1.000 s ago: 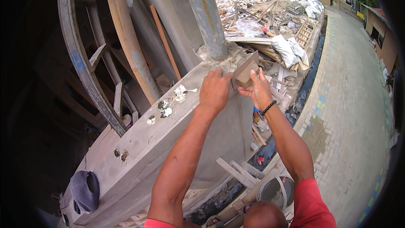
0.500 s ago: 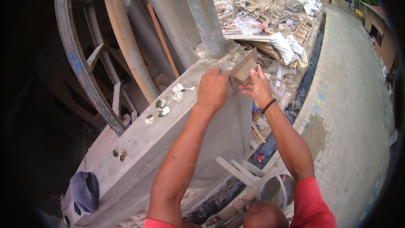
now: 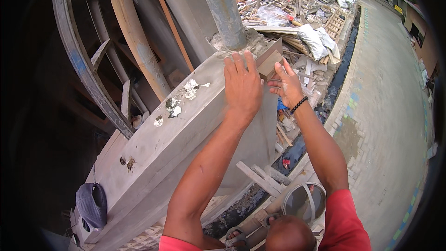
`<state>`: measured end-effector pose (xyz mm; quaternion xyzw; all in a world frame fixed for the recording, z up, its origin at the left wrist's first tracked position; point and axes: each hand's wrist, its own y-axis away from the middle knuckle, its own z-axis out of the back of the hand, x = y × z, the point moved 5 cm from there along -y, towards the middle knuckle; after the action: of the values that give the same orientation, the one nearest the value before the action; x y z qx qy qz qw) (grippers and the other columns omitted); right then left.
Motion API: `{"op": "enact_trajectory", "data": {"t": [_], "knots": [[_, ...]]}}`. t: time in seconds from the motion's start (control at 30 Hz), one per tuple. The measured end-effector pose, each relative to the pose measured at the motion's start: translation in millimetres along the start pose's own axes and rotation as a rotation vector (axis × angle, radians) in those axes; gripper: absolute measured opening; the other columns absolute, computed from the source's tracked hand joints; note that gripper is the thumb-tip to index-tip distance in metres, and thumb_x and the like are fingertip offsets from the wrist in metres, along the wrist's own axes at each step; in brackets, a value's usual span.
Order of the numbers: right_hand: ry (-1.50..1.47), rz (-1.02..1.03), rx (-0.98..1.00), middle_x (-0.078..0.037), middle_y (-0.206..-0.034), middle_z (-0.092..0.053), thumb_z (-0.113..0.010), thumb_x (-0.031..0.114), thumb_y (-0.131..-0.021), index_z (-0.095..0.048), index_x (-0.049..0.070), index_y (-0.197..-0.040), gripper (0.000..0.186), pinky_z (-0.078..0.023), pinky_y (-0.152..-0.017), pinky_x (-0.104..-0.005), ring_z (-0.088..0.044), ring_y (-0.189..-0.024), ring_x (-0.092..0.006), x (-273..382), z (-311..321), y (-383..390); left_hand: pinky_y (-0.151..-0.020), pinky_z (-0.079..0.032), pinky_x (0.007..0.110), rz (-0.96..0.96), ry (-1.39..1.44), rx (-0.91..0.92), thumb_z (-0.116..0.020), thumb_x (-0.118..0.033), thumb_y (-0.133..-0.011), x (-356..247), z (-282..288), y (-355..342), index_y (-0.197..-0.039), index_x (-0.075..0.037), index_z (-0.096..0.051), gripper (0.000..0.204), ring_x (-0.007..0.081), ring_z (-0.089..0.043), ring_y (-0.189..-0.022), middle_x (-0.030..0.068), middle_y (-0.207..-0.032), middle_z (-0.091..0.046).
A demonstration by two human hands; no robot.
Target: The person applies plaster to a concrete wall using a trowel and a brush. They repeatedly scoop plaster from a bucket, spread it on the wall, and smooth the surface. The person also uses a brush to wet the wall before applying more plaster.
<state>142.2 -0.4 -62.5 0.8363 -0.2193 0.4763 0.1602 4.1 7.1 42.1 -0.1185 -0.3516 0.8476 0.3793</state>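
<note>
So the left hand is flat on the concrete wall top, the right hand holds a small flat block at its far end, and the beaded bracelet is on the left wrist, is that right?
Not quite. The head view shows the beaded bracelet on the right wrist, not the left. The rest stands: the left hand lies flat on the concrete wall top, and the right hand holds the small flat block at its far end.

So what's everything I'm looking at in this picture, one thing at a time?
Concrete wall top: one, grey, under both hands.
Flat trowel-like tool: one, grey-brown, at the right fingertips on the wall's corner.
Pole: one, grey, upright behind the wall.
Bamboo post: one, tan, leaning on the left.
Cap: one, blue-grey, lower left.
Bucket: one, grey, below.
Rubble heap: one, mixed, far end.
Paved road: one, grey, right.
Left hand: flat on wall.
Right hand: black bead bracelet, touching the tool.
</note>
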Motion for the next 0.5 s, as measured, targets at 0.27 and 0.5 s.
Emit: {"op": "enact_trajectory", "data": {"t": [0.27, 0.5], "knots": [[0.09, 0.073, 0.067, -0.005, -0.088, -0.054, -0.064, 0.043, -0.086, -0.029, 0.014, -0.141, 0.071, -0.046, -0.058, -0.0247, -0.057, -0.074, -0.0148, 7.4, 10.2, -1.0, -0.1, -0.036, 0.046, -0.171, 0.585, 0.615, -0.07, -0.02, -0.077, 6.1, 102.2, 162.8, -0.135, -0.004, -0.039, 0.068, 0.0389, -0.042, -0.12, 0.0203, -0.127, -0.047], [0.077, 0.051, 0.19, -0.01, -0.109, -0.054, -0.058, 0.029, -0.092, -0.048, 0.008, -0.126, 0.04, -0.048, -0.077, -0.0248, -0.056, -0.093, -0.0159, -4.4, 76.4, -69.1, -0.087, -0.047, 0.037, 0.695, 0.526, 0.506, -0.068, -0.013, -0.081, 127.2, 233.7, 330.6, -0.132, 0.0, -0.045, 0.057, 0.0263, -0.063, -0.096, 0.014, -0.104, -0.065]]}}
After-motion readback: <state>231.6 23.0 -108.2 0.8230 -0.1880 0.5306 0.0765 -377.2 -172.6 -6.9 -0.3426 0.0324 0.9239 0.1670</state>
